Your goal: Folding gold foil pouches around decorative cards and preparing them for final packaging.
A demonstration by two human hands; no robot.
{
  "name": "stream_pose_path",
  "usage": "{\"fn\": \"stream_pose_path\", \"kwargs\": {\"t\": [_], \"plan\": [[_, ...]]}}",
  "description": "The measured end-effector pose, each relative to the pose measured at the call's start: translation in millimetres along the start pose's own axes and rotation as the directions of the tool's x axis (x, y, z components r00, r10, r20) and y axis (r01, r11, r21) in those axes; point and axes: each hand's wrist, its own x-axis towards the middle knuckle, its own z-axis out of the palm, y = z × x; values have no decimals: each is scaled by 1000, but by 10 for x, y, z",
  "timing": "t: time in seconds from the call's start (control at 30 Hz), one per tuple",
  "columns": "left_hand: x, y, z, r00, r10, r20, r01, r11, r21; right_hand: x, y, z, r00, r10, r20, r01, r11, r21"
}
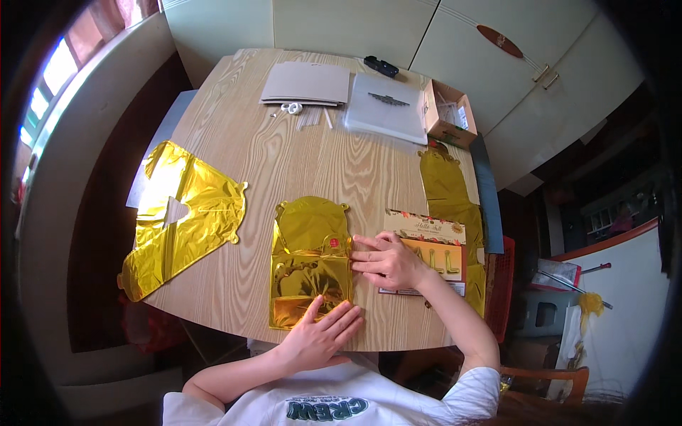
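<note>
A flat gold foil balloon (310, 259) lies on the wooden table (284, 163) in front of me, partly folded. My left hand (321, 335) lies flat with fingers spread on its near right corner. My right hand (387, 260) presses with its fingertips on the balloon's right edge, near a small red dot, and rests over a printed packaging card (435, 248). Neither hand grips anything.
A larger gold foil balloon (181, 216) lies at the left edge. Another gold foil piece (447, 188) lies at the right. At the far side are grey card sheets (307, 84), a clear plastic sleeve (387, 106), an open cardboard box (447, 113) and a small black object (381, 66).
</note>
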Motion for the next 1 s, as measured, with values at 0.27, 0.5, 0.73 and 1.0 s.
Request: {"fn": "stream_pose_path", "kwargs": {"t": [0.27, 0.5, 0.73, 1.0], "plan": [[-6, 15, 5, 1000, 4, 12, -4, 999, 33, 183, 298, -41, 988, 151, -14, -150, 988, 28], [-88, -6, 44, 999, 36, 5, -36, 999, 10, 441, 375, -67, 984, 117, 132, -132, 985, 109], [-120, -34, 13, 998, 61, 9, -61, 998, 9, 539, 323, -59, 966, 68, 249, -123, 969, 214], [-99, -57, -73, 997, 74, -31, -75, 997, -35, 518, 294, 14, 977, 99, 189, -139, 967, 212]]}}
